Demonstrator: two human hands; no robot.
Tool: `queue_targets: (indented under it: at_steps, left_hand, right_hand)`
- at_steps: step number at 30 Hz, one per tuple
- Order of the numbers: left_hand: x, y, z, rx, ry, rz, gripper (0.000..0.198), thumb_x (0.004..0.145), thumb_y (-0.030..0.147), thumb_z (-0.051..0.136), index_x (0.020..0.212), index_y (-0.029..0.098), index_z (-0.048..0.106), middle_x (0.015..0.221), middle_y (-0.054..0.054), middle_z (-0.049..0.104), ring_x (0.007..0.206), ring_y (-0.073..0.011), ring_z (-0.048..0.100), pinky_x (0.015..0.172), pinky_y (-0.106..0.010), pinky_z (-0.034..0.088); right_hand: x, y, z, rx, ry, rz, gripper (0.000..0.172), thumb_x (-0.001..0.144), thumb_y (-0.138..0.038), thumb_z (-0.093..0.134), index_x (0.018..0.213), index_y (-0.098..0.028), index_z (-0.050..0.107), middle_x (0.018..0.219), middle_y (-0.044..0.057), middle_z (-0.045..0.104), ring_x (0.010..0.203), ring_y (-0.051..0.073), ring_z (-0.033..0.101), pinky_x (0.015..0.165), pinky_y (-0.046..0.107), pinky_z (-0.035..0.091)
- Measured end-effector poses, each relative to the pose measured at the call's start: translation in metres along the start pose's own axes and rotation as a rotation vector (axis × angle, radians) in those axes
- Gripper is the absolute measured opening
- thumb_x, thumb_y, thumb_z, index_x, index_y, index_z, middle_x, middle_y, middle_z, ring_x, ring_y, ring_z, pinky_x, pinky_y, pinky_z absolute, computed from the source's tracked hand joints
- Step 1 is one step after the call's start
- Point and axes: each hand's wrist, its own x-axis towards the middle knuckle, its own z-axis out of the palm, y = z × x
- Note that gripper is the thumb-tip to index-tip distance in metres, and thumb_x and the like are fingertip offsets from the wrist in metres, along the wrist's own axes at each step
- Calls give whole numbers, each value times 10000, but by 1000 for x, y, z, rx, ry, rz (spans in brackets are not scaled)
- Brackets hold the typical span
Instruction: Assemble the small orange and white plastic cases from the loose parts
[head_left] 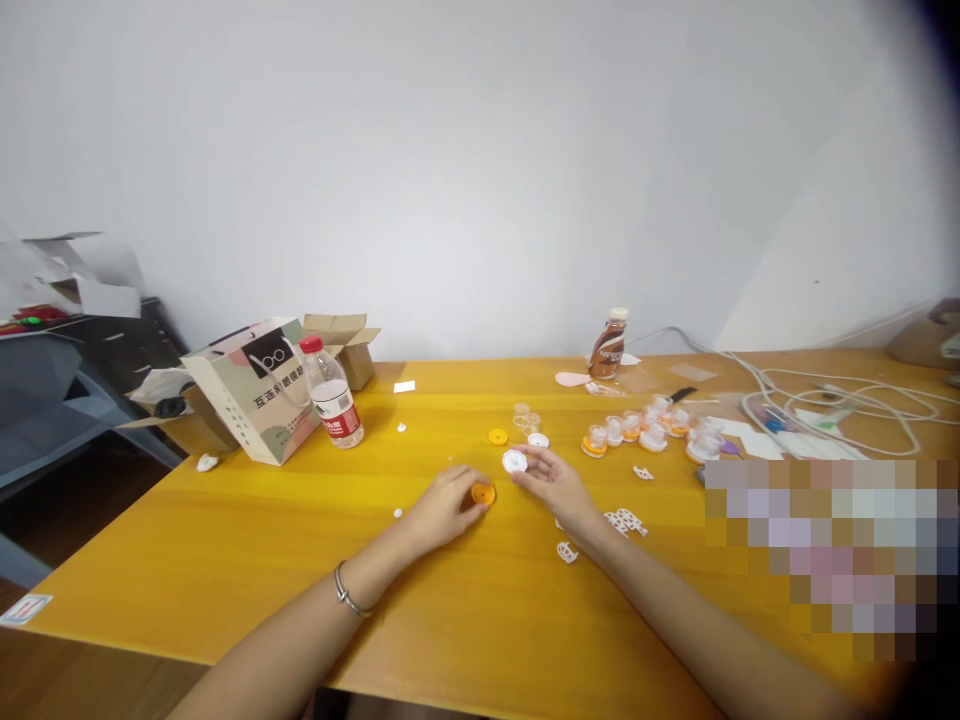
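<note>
My left hand (pixel 448 508) grips an orange disc (pixel 484 494) between thumb and fingers, near the middle of the table. Close by on the right, my right hand (pixel 551 482) pinches a white disc (pixel 514 461). The two discs are apart. Just beyond them lie a yellow disc (pixel 498 437), another white disc (pixel 538 440) and some clear rings (pixel 526 418). White openwork pieces (pixel 625 522) rest to the right of my right forearm, with a similar piece (pixel 567 552) nearer the front.
Clear-topped round assemblies (pixel 653 433) cluster at the right, near white cables (pixel 825 390). A brown bottle (pixel 608 345) stands at the back. On the left are a water bottle (pixel 331 395), a paper bag (pixel 262 400) and an open cardboard box (pixel 352 350).
</note>
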Motion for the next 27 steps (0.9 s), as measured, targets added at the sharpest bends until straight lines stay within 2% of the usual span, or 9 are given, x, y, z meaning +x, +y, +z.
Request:
queue_targets:
  at_steps: [3, 6, 9, 13, 17, 20, 23, 27]
  left_hand:
    - [1, 2, -2, -231, 82, -87, 377, 717, 226, 562, 1090, 198, 520, 948, -58, 558, 880, -167, 502, 816, -301, 386]
    - [5, 4, -6, -644, 159, -243, 436, 738, 248, 545, 1165, 201, 475, 983, -60, 538, 871, -149, 506, 792, -278, 395]
    - [7, 5, -11, -998, 148, -304, 367, 741, 264, 547, 1100, 187, 542, 1005, -60, 536, 890, -146, 499, 787, -260, 392]
    - [7, 6, -14, -1187, 90, -304, 330, 712, 260, 600, 1028, 166, 591, 992, -67, 556, 929, -166, 492, 814, -277, 387]
    - [6, 6, -15, -1145, 61, -267, 358, 720, 293, 600, 1061, 189, 565, 1047, -63, 547, 973, -181, 491, 860, -311, 378]
    - [6, 7, -12, -894, 83, -237, 360, 739, 317, 577, 1076, 192, 546, 1033, -61, 558, 935, -164, 513, 863, -302, 380]
    - [6, 9, -6, -633, 165, -195, 362, 741, 313, 574, 1073, 174, 531, 1023, -75, 553, 902, -152, 524, 827, -281, 414]
    - [4, 15, 0, -426, 222, -105, 345, 754, 304, 558, 1066, 163, 515, 981, -82, 561, 862, -146, 544, 794, -285, 452]
  right_hand:
    - [-1, 0, 1, 0, -16, 11, 391, 563, -230, 688, 928, -203, 550, 813, 9, 623, 735, 130, 586, 744, 286, 444]
    - [-3, 0, 3, -1, -48, 41, 387, 557, -232, 694, 915, -200, 551, 796, 8, 624, 721, 134, 591, 729, 291, 448]
    - [-5, -1, 6, -3, -78, 54, 382, 555, -233, 697, 907, -194, 552, 764, 2, 623, 697, 131, 593, 710, 285, 449]
    - [-8, -4, 9, -10, -106, 48, 386, 560, -233, 697, 913, -188, 548, 740, -9, 614, 672, 118, 589, 680, 262, 448]
    - [-11, -7, 12, -24, -111, 35, 372, 557, -243, 701, 889, -178, 546, 711, -16, 604, 656, 109, 583, 682, 259, 449]
    - [-13, -8, 14, -58, -99, 17, 355, 569, -256, 696, 878, -175, 542, 723, -4, 611, 674, 118, 585, 699, 271, 455]
    - [-14, -6, 16, -93, -92, -36, 319, 599, -271, 681, 868, -178, 536, 754, 10, 617, 708, 122, 585, 726, 279, 457]
    - [-16, -1, 17, -115, -136, -79, 288, 626, -297, 665, 855, -185, 531, 761, 14, 616, 720, 128, 589, 726, 290, 472]
